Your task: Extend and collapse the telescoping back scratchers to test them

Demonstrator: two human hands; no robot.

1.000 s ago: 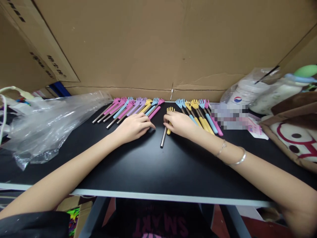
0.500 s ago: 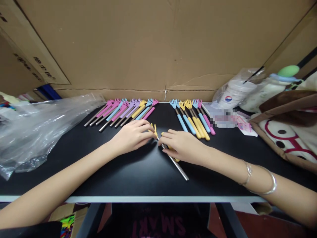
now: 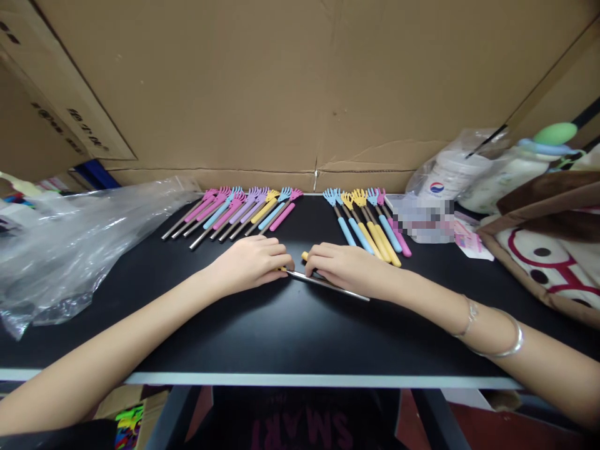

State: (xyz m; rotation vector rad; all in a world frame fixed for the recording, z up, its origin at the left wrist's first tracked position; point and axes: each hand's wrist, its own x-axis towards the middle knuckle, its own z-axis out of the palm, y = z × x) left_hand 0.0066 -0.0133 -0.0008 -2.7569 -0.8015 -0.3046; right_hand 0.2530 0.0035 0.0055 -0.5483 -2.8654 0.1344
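My left hand (image 3: 253, 264) is closed around the yellow head of a back scratcher, most of it hidden by the fingers. From there its bare metal rod (image 3: 330, 286) runs right and a little toward me, passing under my right hand (image 3: 347, 267). My right fingers curl around a yellow handle sleeve (image 3: 305, 255), with only its end showing above the index finger. The sleeve and the rod appear as separate pieces. Behind my left hand lies a row of back scratchers with bare rods (image 3: 197, 237) and loose coloured sleeves (image 3: 282, 217) between them. Beyond my right hand are several back scratchers with sleeves on their rods (image 3: 370, 237).
A clear plastic bag (image 3: 94, 250) spreads over the left of the black table (image 3: 262, 337). To the right stand a bagged white cup (image 3: 450, 181), a bottle (image 3: 529, 169) and a brown-edged cloth bag (image 3: 525, 269). Cardboard (image 3: 225, 94) walls off the back.
The metal rod has swung from pointing toward me to lying more sideways. My left fingers have closed further over the yellow head, which showed more before.
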